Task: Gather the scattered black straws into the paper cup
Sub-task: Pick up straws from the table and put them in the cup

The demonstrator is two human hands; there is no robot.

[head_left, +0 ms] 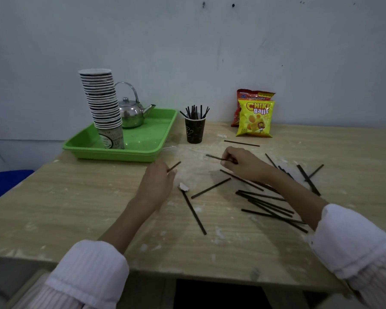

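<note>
Two straws (216,157) sit pinched, one in the left grip (158,177), one in the right grip (243,163), near the cup (194,130); each should tip upright and enter end-first. Others lie scattered right of the cup.

tray (143,150) left of cup (195,130); snack bags (255,118) right; straws (265,202) before.

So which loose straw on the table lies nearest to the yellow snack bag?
The lone straw just before the yellow snack bag; the others lie nearer the person.
</note>
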